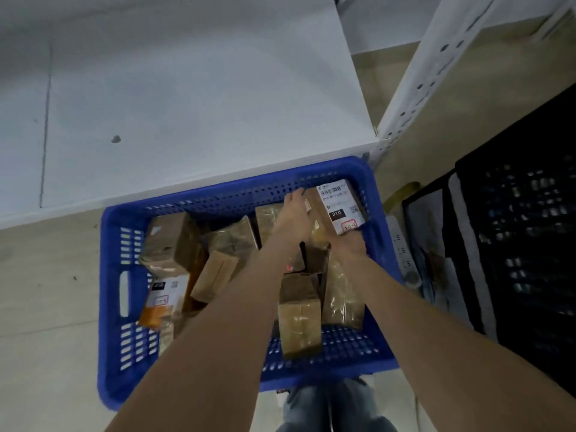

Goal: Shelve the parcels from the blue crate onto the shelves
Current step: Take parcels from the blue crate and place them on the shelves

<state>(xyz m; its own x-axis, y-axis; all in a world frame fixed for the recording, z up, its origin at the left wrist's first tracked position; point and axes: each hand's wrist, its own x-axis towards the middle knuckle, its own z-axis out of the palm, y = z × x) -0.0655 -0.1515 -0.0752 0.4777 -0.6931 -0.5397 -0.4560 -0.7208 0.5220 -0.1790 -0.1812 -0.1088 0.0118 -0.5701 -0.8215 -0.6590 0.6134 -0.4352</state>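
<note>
Head view, my left hand (294,213) open flat against brown white-labelled cardboard parcel (339,207), my right hand (350,244) gripping its near end, upper right of blue plastic crate (110,322).

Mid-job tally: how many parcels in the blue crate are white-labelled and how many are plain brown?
White-labelled parcels: 2
Plain brown parcels: 6 in clear view
Total: 8; more may be hidden underneath.
</note>
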